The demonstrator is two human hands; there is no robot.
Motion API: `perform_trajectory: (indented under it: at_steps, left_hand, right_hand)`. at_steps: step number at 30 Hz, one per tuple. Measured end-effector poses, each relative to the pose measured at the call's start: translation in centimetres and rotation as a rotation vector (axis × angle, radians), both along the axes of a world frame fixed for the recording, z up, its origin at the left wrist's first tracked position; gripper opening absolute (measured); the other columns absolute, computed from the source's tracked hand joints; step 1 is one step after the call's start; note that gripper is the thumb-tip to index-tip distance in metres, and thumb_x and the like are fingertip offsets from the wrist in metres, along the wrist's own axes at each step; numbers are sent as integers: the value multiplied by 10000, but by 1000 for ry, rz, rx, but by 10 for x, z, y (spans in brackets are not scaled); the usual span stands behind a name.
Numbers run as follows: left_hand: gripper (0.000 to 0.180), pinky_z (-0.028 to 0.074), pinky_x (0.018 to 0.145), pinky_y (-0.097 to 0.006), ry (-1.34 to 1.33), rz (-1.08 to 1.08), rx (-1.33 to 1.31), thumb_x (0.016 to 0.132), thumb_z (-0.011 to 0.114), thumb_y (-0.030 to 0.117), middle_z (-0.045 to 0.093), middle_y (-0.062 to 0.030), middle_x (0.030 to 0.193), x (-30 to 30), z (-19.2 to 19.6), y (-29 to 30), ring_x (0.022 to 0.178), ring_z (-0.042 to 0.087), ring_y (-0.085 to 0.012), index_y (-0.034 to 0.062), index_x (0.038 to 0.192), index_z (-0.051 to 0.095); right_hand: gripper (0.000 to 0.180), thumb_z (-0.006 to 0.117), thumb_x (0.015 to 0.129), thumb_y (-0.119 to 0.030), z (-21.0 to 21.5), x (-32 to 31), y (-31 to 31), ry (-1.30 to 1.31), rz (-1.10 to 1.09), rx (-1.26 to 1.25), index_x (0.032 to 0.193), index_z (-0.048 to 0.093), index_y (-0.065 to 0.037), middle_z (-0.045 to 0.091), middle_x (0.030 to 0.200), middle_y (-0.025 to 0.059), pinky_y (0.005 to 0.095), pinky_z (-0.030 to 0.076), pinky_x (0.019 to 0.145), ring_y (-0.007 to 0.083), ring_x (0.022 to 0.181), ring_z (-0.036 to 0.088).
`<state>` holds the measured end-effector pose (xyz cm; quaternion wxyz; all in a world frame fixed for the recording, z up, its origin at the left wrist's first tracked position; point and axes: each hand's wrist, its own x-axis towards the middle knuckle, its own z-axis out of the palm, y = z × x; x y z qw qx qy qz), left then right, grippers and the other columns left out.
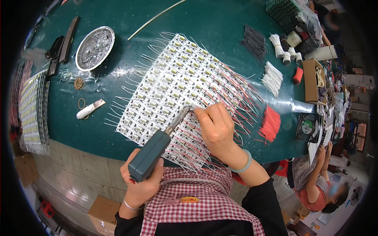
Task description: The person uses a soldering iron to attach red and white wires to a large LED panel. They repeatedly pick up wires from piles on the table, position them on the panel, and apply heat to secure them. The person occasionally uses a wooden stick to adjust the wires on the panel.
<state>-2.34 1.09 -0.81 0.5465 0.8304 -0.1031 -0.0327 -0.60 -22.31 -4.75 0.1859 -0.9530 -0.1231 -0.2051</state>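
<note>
A panel of small white circuit boards (157,84) lies on the table before me, with rows of yellowish parts. White wires stick out along its left side, red wires (236,94) along its right. My left hand (143,183) is wrapped round the dark green body of a soldering gun (147,155). Its metal tip reaches up and right to the panel's middle. Right at that tip, the fingers of my right hand (215,128) are pinched together; what they hold is too small to make out.
A metal bowl of scraps (94,49), rubber bands (79,83) and a whitish stick (91,109) lie left, past them stacked panels (33,110). Black (254,42), white (272,78) and red wire bundles (270,124) lie right, near a cardboard box (311,82). A co-worker (315,192) sits right.
</note>
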Motion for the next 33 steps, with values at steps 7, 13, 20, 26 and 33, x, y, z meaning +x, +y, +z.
perform_trajectory:
  at_steps: [7,13,20,26,33]
  left_hand:
    - [202,527,604,-282,74,104,-56,745,743,-42,686,-136,856,-11,-4,7,691,671,-194,-72,940,699]
    - [221,543,643,-302,90,97,-54,738,740,-58,694,-177,899,-14,-1,10,736,687,-235,-90,952,692]
    - [236,547,685,-310,92,56,-15,733,738,-69,697,-189,956,-20,-2,19,798,696,-253,-87,964,690]
    - [233,547,699,-307,119,39,16,729,746,-71,698,-186,961,-23,2,20,808,699,-247,-81,954,687]
    - [215,538,663,-300,68,-28,39,721,741,-83,692,-172,934,-20,-2,20,766,689,-229,-72,926,677]
  right_hand:
    - [252,618,731,-22,3,0,1,7,1,-4,977,645,25,513,807,84,352,428,619,248,745,523]
    - [241,638,717,-14,8,-2,2,-29,-16,-2,955,662,8,514,789,68,347,413,609,238,728,524]
    - [230,646,698,-12,12,-10,11,24,4,71,927,668,-7,491,743,64,351,397,589,235,694,516]
    - [219,644,693,8,8,-12,16,34,-14,89,910,669,-18,491,736,64,350,418,588,236,678,512]
    - [233,649,690,22,4,-12,15,36,-27,93,918,678,-16,498,738,62,345,424,579,231,676,515]
